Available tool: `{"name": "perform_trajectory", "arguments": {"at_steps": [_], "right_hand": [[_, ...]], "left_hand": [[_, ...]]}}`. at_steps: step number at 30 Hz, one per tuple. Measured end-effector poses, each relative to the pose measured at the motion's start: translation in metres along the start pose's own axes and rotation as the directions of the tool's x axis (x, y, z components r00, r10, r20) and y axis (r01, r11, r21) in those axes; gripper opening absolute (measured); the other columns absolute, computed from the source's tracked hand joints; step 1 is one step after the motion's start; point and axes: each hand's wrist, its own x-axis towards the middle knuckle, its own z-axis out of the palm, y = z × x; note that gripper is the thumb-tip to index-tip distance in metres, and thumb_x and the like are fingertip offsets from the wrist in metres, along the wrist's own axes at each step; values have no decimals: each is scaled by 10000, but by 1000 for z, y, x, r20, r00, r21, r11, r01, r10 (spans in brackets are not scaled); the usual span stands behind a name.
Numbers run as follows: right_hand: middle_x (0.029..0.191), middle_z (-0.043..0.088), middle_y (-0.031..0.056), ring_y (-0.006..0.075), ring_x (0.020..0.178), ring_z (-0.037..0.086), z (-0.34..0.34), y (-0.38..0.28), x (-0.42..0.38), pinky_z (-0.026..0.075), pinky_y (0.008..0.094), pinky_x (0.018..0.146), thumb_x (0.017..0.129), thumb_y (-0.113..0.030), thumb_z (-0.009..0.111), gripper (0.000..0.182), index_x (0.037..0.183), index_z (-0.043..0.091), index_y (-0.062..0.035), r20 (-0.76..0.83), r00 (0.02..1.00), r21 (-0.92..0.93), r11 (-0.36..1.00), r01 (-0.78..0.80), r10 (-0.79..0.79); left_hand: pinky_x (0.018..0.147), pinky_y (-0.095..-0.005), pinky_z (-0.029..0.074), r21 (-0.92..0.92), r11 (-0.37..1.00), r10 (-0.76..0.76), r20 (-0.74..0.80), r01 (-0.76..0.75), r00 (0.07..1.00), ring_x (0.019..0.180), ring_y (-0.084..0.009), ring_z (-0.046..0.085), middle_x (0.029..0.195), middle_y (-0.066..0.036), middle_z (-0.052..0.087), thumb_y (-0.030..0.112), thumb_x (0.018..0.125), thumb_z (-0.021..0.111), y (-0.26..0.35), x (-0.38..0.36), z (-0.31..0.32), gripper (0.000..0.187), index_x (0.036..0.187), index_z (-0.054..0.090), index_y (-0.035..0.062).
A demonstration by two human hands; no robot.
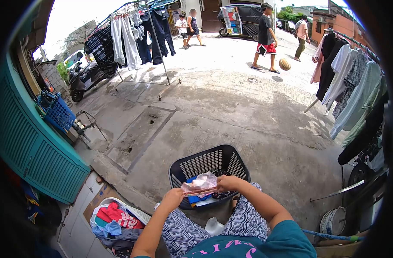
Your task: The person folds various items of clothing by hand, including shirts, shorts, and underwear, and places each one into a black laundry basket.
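Note:
A small pale pink garment point(200, 182) with a reddish band along its near edge is stretched between my two hands. My left hand point(172, 198) is closed on its left end, and my right hand point(226, 183) grips the right end. Just beyond and beneath it stands a dark plastic laundry basket point(179, 165) with slatted sides. Inside the basket lie blue cloth point(196, 199) and dark patterned cloth point(222, 192), partly hidden by the garment and my right hand.
To my left, a white tub point(134, 207) holds red, blue and grey clothes. Clothes hang on racks at the upper left point(128, 36) and right point(355, 81). A person in red shorts point(265, 36) walks near a basketball point(284, 64). A scooter point(86, 77) is parked behind a blue basket point(58, 112).

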Motion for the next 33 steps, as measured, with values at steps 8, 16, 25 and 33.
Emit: {"name": "perform_trajectory", "arguments": {"at_steps": [8,16,25,33], "right_hand": [[834,598,115,253,754,585,-13,5,-9,464,333,694,731,-130,637,170,838,631,1,-276,961,318,940,121,-31],[832,589,82,249,867,534,-57,-2,11,420,338,804,710,-67,610,146,854,594,-46,-685,717,304,945,121,129],[840,537,72,254,840,508,18,-9,-2,435,342,740,680,-15,599,150,820,561,-54,-745,653,111,991,-75,133],[909,550,80,269,911,512,95,-15,-22,430,371,791,687,-55,591,170,856,594,-65,-581,752,353,929,-111,311]], "left_hand": [[677,-287,468,-556,826,-111,3,94,994,751,-214,594,834,-101,610,88,786,607,24,1,-16,176,950,632,29],[645,-318,467,-345,923,-288,-320,173,902,722,-223,593,842,-93,618,100,773,614,8,46,-46,206,973,603,50],[720,-354,450,-89,970,-241,-318,224,917,832,-249,567,872,-67,580,105,729,633,6,28,39,169,879,565,67],[786,-375,424,-98,945,-326,-194,312,925,954,-247,541,981,-56,563,105,716,632,-2,-29,56,206,914,579,81]]}}
